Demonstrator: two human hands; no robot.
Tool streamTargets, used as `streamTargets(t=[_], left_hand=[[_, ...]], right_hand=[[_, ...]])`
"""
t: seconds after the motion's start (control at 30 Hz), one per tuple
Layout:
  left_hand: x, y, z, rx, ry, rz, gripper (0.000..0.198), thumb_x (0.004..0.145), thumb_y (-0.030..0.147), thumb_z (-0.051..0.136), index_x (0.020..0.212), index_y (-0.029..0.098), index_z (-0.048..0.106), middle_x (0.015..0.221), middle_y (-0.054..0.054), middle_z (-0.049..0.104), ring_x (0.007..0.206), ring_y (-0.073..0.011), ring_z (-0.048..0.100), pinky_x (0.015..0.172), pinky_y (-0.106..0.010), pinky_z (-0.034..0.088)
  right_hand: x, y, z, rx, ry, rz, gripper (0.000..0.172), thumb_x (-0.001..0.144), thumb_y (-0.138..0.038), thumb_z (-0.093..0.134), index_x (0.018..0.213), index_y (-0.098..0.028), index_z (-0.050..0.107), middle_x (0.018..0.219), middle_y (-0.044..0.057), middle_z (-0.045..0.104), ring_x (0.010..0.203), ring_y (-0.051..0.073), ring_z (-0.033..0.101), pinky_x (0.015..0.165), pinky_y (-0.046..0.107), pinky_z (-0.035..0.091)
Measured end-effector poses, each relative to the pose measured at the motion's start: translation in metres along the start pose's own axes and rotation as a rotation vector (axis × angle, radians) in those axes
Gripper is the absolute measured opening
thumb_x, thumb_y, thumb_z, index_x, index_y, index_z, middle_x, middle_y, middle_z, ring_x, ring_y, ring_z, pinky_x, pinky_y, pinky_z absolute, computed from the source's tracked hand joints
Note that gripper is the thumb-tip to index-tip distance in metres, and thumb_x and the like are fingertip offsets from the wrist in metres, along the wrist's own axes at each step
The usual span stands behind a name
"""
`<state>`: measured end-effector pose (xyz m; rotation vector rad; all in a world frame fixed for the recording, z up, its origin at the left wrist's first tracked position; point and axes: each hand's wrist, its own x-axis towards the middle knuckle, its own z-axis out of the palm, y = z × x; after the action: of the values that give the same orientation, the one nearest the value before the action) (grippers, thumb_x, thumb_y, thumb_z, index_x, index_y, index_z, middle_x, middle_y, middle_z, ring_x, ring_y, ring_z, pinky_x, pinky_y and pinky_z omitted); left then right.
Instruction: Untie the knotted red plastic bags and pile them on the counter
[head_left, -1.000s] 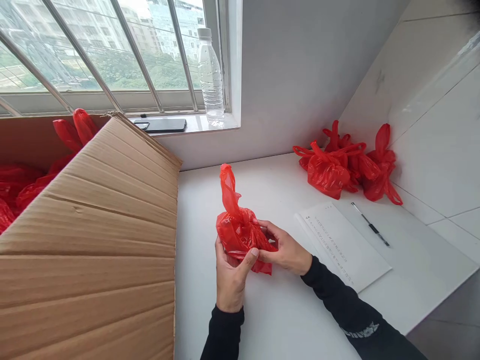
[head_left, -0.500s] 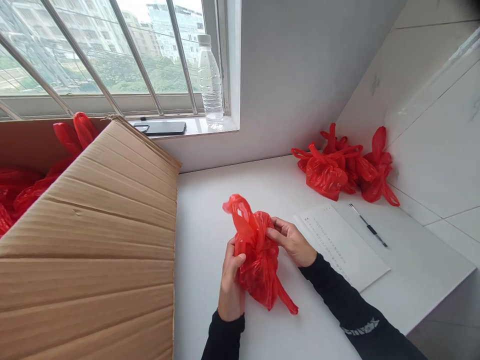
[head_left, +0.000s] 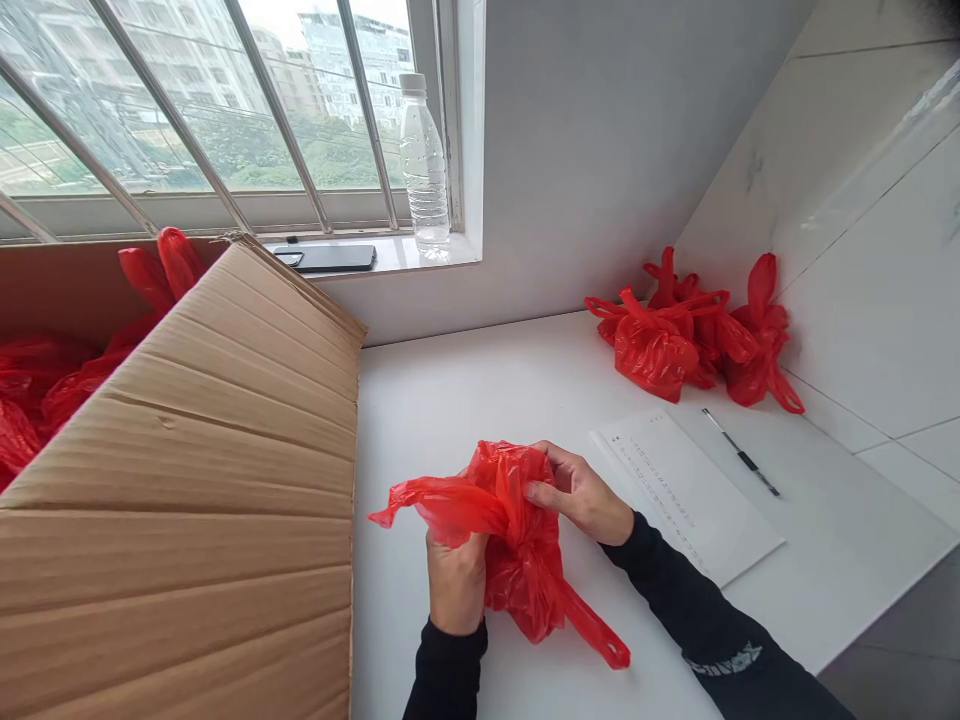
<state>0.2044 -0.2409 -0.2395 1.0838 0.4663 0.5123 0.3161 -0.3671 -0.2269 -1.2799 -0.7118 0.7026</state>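
Now holding red bag [head_left: 523, 570], lower centre of frame: supporting with left hand [head_left: 457, 583], pinching with right hand [head_left: 581, 495]. Just swung handle [head_left: 450, 497] leftward, exposing gathered neck [head_left: 520, 536].

Daylight from window [head_left: 225, 110], soft shadows

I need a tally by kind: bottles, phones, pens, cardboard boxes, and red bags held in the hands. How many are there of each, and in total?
Held red bag: 1
Bottle: 1
Phone: 1
Pen: 1
Cardboard box: 1
Total: 5
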Motion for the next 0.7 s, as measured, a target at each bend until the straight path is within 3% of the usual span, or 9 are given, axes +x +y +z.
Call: streamTargets(t=[0.1,0.2,0.3,0.37,0.47,0.57,0.7], left_hand=[[-0.001,0.0,0.001,-0.02,-0.01,-0.086,0.029,0.068,0.026,0.078,0.094,0.017,0.068,0.092,-0.006,0.074,0.093,-0.0263,0.067,0.075,-0.03,0.052],[0.001,-0.005,-0.004,-0.019,-0.031,-0.17,0.021,0.066,0.022,0.078,0.082,0.014,0.068,0.077,-0.004,0.072,0.082,-0.025,0.067,0.068,-0.028,0.051],[0.004,-0.009,-0.009,-0.024,-0.059,-0.158,0.016,0.067,0.021,0.078,0.078,0.015,0.067,0.07,-0.001,0.068,0.073,-0.0211,0.064,0.063,-0.026,0.049],[0.005,-0.009,-0.009,0.019,-0.073,-0.127,0.016,0.068,0.024,0.077,0.073,0.016,0.065,0.069,-0.001,0.067,0.071,-0.0196,0.062,0.063,-0.026,0.048],[0.005,-0.006,-0.008,0.097,-0.129,-0.089,0.019,0.074,0.031,0.073,0.085,0.017,0.066,0.081,-0.003,0.069,0.08,-0.0214,0.063,0.071,-0.029,0.05],[0.003,-0.001,-0.006,0.137,-0.277,-0.139,0.028,0.079,0.034,0.069,0.102,0.019,0.064,0.094,-0.006,0.07,0.084,-0.0229,0.064,0.075,-0.032,0.051],[0.002,0.002,-0.003,0.193,-0.342,-0.156,0.027,0.079,0.033,0.07,0.1,0.018,0.062,0.096,-0.007,0.07,0.083,-0.0226,0.064,0.074,-0.032,0.051]], right_hand=[[0.0,0.001,-0.001,0.013,0.038,-0.008,0.016,0.087,-0.034,0.066,0.094,-0.021,0.06,0.088,0.001,0.059,0.08,0.016,0.056,0.077,0.031,0.046],[0.0,-0.001,0.0,0.041,0.001,0.003,0.023,0.086,-0.033,0.067,0.104,-0.022,0.059,0.095,0.002,0.061,0.086,0.018,0.058,0.084,0.034,0.047],[0.0,-0.003,0.004,0.082,-0.068,0.028,0.03,0.083,-0.03,0.072,0.108,-0.022,0.058,0.099,0.003,0.063,0.09,0.019,0.06,0.087,0.036,0.048],[0.0,-0.003,0.005,0.082,-0.044,0.018,0.026,0.081,-0.029,0.074,0.102,-0.021,0.06,0.094,0.003,0.064,0.088,0.019,0.06,0.082,0.034,0.048],[0.0,-0.001,0.005,0.071,0.066,-0.018,0.018,0.081,-0.029,0.072,0.094,-0.022,0.062,0.089,0.001,0.063,0.081,0.018,0.059,0.078,0.032,0.048],[0.002,0.002,0.001,0.08,0.178,-0.043,0.016,0.082,-0.033,0.071,0.092,-0.023,0.062,0.086,0.0,0.061,0.077,0.018,0.057,0.075,0.031,0.047],[0.003,0.003,-0.002,0.116,0.218,-0.035,0.018,0.082,-0.035,0.07,0.094,-0.023,0.062,0.088,0.001,0.061,0.08,0.018,0.057,0.077,0.032,0.047]])
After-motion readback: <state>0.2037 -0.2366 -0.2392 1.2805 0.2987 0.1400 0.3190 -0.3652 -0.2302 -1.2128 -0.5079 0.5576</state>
